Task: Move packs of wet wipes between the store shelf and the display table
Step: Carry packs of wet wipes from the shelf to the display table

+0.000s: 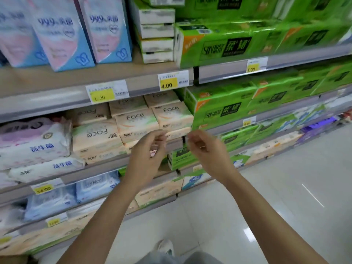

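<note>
Transfer not started: left hand and right hand hover loosely curled, apparently empty, right of wet wipes packs; all visible packs sit shelved.

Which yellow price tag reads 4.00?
The middle yellow price tag on the upper shelf rail, above the peach Face packs; its left neighbour reads 1.00, its right one 5.00.

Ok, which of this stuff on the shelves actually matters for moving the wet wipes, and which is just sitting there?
For the job: white wet wipe packs, blue soft packs (probably wipes), left hand, right hand, both empty.
Just there: Face tissue packs, green tissue bundles, pink-and-blue packs, price tags.
</note>
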Tool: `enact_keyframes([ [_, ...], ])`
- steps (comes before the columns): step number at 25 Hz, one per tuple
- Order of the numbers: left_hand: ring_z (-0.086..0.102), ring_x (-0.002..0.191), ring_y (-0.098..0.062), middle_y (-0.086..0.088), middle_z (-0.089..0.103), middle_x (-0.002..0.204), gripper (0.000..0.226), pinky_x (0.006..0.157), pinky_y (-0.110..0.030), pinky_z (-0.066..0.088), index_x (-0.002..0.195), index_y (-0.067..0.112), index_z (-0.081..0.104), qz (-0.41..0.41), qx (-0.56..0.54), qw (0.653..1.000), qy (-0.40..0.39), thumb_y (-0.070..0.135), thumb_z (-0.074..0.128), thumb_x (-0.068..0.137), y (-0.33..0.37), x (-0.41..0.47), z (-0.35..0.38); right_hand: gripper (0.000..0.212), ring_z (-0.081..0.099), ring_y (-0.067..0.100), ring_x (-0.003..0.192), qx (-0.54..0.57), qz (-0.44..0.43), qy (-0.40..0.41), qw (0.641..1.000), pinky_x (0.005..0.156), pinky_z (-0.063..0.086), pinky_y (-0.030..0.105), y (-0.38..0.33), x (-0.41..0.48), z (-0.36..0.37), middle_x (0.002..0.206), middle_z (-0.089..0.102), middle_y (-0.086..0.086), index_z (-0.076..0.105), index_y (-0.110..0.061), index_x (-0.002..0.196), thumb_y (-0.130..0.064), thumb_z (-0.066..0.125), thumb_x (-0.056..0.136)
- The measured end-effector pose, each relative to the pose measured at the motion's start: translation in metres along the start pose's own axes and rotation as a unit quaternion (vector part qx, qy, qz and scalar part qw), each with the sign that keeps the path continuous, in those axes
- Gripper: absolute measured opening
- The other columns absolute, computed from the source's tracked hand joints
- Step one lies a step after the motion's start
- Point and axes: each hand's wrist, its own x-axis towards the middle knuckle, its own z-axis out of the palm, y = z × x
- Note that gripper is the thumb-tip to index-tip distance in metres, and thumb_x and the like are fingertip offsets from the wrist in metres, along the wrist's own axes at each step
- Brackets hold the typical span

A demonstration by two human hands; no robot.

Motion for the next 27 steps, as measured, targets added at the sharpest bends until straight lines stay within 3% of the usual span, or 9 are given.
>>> enact_keyframes([
  [3, 0.057, 0.094, 0.009, 0.018, 0.061, 0.103, 0.024, 0.083, -0.008, 0.044, 0.112, 0.024, 0.057, 0.071, 0.004, 0.988, 0.138, 0.010, 0.056, 0.092, 0.034, 0.044, -0.027, 0.014, 0.057, 0.004, 0.071, 0.066, -0.072, 0.031, 0.995, 0.065, 0.047, 0.019, -0.040, 0.051, -0.016, 0.082, 0.064, -0.006, 0.063, -0.013, 0.101, -0.007, 0.056, 0.092],
  [8, 0.059, 0.100, -0.004, 0.005, 0.062, 0.107, 0.029, 0.087, -0.018, 0.046, 0.116, 0.020, 0.057, 0.086, 0.013, 0.948, 0.308, 0.011, 0.054, 0.088, 0.054, 0.093, -0.067, 0.022, 0.057, 0.001, 0.077, 0.144, -0.154, 0.023, 0.977, 0.076, 0.051, 0.023, -0.093, 0.114, -0.003, 0.089, 0.060, -0.013, 0.060, -0.008, 0.112, -0.004, 0.055, 0.091],
  [13, 0.053, 0.109, -0.008, 0.004, 0.055, 0.119, 0.038, 0.096, -0.030, 0.045, 0.120, 0.016, 0.055, 0.054, 0.065, 0.906, 0.415, 0.012, 0.055, 0.082, 0.043, 0.127, -0.128, 0.047, 0.053, 0.011, 0.115, 0.147, -0.176, -0.021, 0.973, 0.101, 0.044, 0.027, -0.137, 0.154, 0.038, 0.128, 0.057, 0.003, 0.042, -0.008, 0.135, -0.005, 0.054, 0.090],
  [15, 0.048, 0.120, -0.014, 0.001, 0.049, 0.127, 0.048, 0.102, -0.035, 0.042, 0.128, 0.014, 0.049, 0.021, 0.099, 0.900, 0.424, 0.015, 0.057, 0.081, 0.034, 0.137, -0.151, 0.054, 0.051, 0.016, 0.119, 0.107, -0.187, -0.003, 0.977, 0.101, 0.044, 0.032, -0.147, 0.169, 0.056, 0.132, 0.054, 0.007, 0.036, -0.007, 0.139, -0.008, 0.054, 0.088],
  [17, 0.044, 0.126, -0.015, -0.005, 0.044, 0.137, 0.060, 0.103, -0.018, 0.038, 0.137, 0.010, 0.041, -0.008, 0.135, 0.903, 0.408, 0.017, 0.065, 0.082, 0.028, 0.146, -0.162, 0.063, 0.049, 0.025, 0.123, 0.085, -0.177, 0.018, 0.980, 0.103, 0.042, 0.041, -0.156, 0.180, 0.071, 0.134, 0.051, 0.011, 0.030, -0.005, 0.141, -0.010, 0.057, 0.084],
  [19, 0.050, 0.112, 0.005, -0.005, 0.043, 0.140, 0.073, 0.089, -0.001, 0.037, 0.142, 0.010, 0.033, -0.024, 0.132, 0.914, 0.382, 0.019, 0.072, 0.080, 0.028, 0.153, -0.167, 0.070, 0.046, 0.027, 0.125, 0.090, -0.150, 0.030, 0.984, 0.105, 0.040, 0.043, -0.164, 0.186, 0.082, 0.135, 0.049, 0.013, 0.026, -0.003, 0.142, -0.008, 0.060, 0.081],
  [21, 0.054, 0.100, 0.014, -0.001, 0.045, 0.139, 0.082, 0.092, -0.014, 0.043, 0.145, 0.012, 0.027, -0.042, 0.119, 0.922, 0.365, 0.021, 0.075, 0.078, 0.027, 0.159, -0.170, 0.073, 0.044, 0.026, 0.126, 0.099, -0.125, 0.062, 0.985, 0.106, 0.038, 0.040, -0.169, 0.189, 0.089, 0.134, 0.047, 0.013, 0.027, -0.003, 0.142, -0.005, 0.063, 0.079],
  [23, 0.052, 0.120, -0.010, -0.005, 0.046, 0.140, 0.088, 0.102, -0.033, 0.044, 0.145, 0.011, 0.026, -0.047, 0.124, 0.920, 0.369, 0.023, 0.077, 0.074, 0.024, 0.163, -0.174, 0.074, 0.039, 0.025, 0.125, 0.100, -0.105, 0.099, 0.984, 0.106, 0.034, 0.033, -0.173, 0.189, 0.090, 0.132, 0.044, 0.013, 0.028, -0.005, 0.142, -0.003, 0.065, 0.078],
  [27, 0.046, 0.122, -0.020, -0.007, 0.049, 0.132, 0.075, 0.098, -0.026, 0.038, 0.135, 0.011, 0.041, -0.061, 0.163, 0.914, 0.367, 0.022, 0.079, 0.072, 0.024, 0.166, -0.179, 0.072, 0.034, 0.008, 0.110, 0.111, -0.086, 0.120, 0.983, 0.087, 0.026, 0.007, -0.176, 0.190, 0.091, 0.124, 0.043, 0.009, 0.033, -0.008, 0.140, -0.001, 0.068, 0.077],
])
